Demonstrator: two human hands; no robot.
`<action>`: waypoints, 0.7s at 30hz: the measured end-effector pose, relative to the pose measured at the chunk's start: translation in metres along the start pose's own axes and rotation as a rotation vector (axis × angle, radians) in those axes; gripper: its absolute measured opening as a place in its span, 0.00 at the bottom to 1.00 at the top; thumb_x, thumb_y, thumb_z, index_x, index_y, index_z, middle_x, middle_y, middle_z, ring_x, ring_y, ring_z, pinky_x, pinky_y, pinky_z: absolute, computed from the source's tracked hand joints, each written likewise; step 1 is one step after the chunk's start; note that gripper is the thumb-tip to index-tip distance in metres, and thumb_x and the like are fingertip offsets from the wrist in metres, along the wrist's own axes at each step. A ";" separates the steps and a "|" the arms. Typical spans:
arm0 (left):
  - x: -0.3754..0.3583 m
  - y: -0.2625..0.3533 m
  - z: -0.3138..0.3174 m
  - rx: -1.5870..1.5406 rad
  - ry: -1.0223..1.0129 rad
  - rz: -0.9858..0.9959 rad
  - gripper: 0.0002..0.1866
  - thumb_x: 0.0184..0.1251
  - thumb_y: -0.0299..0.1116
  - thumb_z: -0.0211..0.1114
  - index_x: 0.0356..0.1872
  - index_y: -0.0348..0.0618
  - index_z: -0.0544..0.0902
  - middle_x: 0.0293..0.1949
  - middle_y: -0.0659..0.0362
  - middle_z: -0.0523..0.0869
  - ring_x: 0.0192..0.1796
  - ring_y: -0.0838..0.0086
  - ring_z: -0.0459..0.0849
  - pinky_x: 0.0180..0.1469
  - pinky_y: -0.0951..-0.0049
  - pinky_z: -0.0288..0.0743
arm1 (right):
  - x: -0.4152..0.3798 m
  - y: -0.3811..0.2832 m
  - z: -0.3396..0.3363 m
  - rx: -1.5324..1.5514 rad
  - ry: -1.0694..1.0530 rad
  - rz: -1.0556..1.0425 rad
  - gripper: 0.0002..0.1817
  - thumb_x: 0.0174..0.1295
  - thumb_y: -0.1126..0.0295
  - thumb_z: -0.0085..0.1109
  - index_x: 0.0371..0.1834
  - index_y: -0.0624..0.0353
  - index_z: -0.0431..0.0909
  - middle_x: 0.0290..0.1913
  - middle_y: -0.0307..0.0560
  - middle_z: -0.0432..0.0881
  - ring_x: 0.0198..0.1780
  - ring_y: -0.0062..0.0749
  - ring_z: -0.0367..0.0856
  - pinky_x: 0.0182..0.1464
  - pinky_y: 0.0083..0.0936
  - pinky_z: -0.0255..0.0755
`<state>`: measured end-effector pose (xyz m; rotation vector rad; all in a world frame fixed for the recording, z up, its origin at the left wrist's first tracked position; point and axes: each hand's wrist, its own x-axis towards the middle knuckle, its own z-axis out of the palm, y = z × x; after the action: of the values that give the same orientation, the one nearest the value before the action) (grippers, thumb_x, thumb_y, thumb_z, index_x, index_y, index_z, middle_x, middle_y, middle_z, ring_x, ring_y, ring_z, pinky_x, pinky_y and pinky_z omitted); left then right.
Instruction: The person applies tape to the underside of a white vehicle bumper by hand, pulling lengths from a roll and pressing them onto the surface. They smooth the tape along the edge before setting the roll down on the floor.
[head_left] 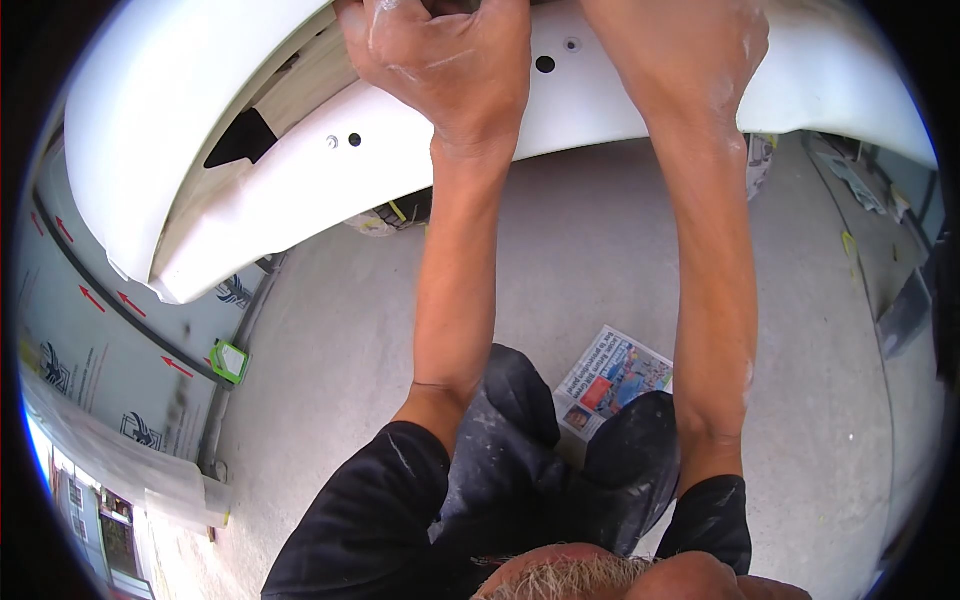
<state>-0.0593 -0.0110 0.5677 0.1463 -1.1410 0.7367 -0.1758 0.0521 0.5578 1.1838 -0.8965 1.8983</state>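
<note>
A white, curved car body panel (585, 100), apparently a bumper, spans the top of the head view, with small round holes and a fastener along its lower strip. My left hand (440, 60) is at its upper edge, fingers curled and closed, the tips cut off by the frame. Whatever it grips is hidden. Farther right, my right hand (690, 50) lies over the same panel, its fingers beyond the top edge of the view. Pale dust marks both hands and forearms.
A newspaper (612, 382) lies on the grey concrete floor (560, 260) by my knees. To the left are printed sheets (130, 330) with red arrows and a green-edged box (229, 362). A dark cable (872, 330) runs along the floor at right.
</note>
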 end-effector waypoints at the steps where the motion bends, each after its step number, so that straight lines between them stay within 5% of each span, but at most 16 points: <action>1: -0.001 -0.001 0.001 0.001 0.014 -0.002 0.11 0.55 0.23 0.78 0.30 0.39 0.81 0.25 0.63 0.77 0.29 0.78 0.74 0.33 0.74 0.70 | -0.001 0.000 -0.002 0.036 0.013 -0.018 0.12 0.57 0.66 0.75 0.37 0.64 0.90 0.33 0.54 0.91 0.34 0.47 0.91 0.42 0.36 0.82; 4: -0.002 0.008 -0.001 -0.014 -0.023 -0.094 0.10 0.57 0.23 0.77 0.30 0.37 0.80 0.29 0.62 0.79 0.29 0.78 0.74 0.34 0.73 0.71 | -0.001 0.001 -0.004 -0.053 -0.010 -0.038 0.11 0.57 0.68 0.72 0.37 0.65 0.89 0.34 0.57 0.90 0.36 0.52 0.90 0.43 0.39 0.81; 8: -0.007 0.031 -0.027 -0.136 -0.203 -0.157 0.18 0.56 0.26 0.80 0.46 0.36 0.84 0.44 0.54 0.85 0.42 0.72 0.85 0.42 0.71 0.81 | 0.001 0.007 -0.003 -0.078 -0.028 -0.044 0.09 0.60 0.69 0.68 0.37 0.64 0.89 0.33 0.58 0.89 0.37 0.56 0.89 0.44 0.43 0.81; 10: -0.018 0.023 -0.051 -0.209 -0.242 0.036 0.17 0.61 0.32 0.83 0.45 0.38 0.87 0.44 0.55 0.87 0.42 0.77 0.89 0.35 0.78 0.85 | 0.002 0.006 -0.007 -0.098 -0.063 -0.005 0.09 0.62 0.69 0.66 0.38 0.63 0.88 0.33 0.59 0.89 0.38 0.58 0.88 0.45 0.45 0.80; 14: 0.037 0.014 -0.072 -0.008 -0.217 0.638 0.38 0.47 0.42 0.90 0.61 0.45 0.82 0.61 0.55 0.78 0.67 0.63 0.75 0.66 0.61 0.79 | -0.002 0.013 -0.009 -0.086 -0.064 -0.031 0.09 0.64 0.69 0.62 0.38 0.62 0.87 0.33 0.62 0.87 0.39 0.61 0.87 0.46 0.49 0.79; 18: 0.085 -0.019 -0.006 0.393 -0.159 1.035 0.43 0.50 0.22 0.78 0.72 0.47 0.73 0.69 0.47 0.76 0.69 0.52 0.76 0.70 0.52 0.72 | 0.000 0.010 -0.019 -0.087 -0.104 -0.012 0.08 0.64 0.69 0.61 0.35 0.63 0.85 0.31 0.63 0.86 0.38 0.62 0.86 0.46 0.50 0.78; 21: 0.106 -0.014 0.027 0.371 -0.072 1.149 0.47 0.50 0.22 0.77 0.77 0.51 0.70 0.74 0.48 0.74 0.75 0.49 0.71 0.76 0.47 0.66 | 0.002 0.014 -0.025 -0.097 -0.136 -0.006 0.08 0.64 0.69 0.61 0.35 0.63 0.84 0.31 0.63 0.86 0.38 0.63 0.86 0.46 0.51 0.78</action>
<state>-0.0487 0.0143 0.6744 -0.2059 -1.0936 1.9724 -0.1982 0.0662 0.5484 1.2664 -1.0443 1.7659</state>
